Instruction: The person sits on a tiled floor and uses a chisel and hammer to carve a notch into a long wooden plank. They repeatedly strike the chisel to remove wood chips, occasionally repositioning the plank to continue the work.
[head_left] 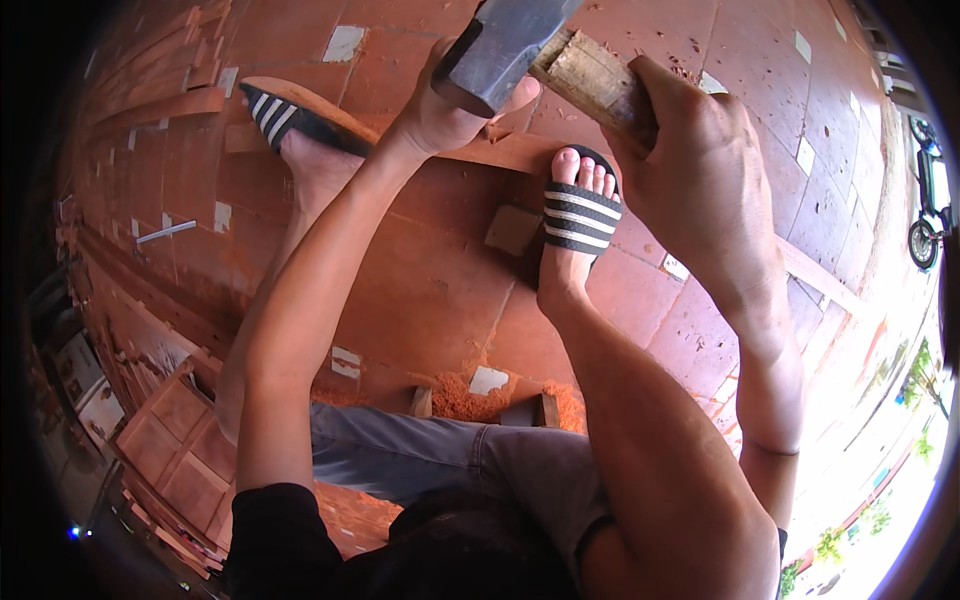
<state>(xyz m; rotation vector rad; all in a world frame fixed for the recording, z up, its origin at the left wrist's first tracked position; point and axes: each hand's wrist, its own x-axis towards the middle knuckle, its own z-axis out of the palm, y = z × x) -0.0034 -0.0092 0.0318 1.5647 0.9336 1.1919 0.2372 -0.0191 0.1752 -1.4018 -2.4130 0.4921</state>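
Hammer [505,50], wooden handle [592,82] clamped in right grip [698,175], left grip [440,112] partly hidden, hold unclear

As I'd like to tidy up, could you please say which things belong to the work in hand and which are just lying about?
In the work:
hammer, gripped in right hand
wooden strip by left hand, apparently

Lying about, apparently:
orange sawdust
thin pale rod

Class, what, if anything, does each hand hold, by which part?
Right hand: grey metal-headed hammer, by its wooden handle. Left hand: cannot tell; the hammer head partly hides it.
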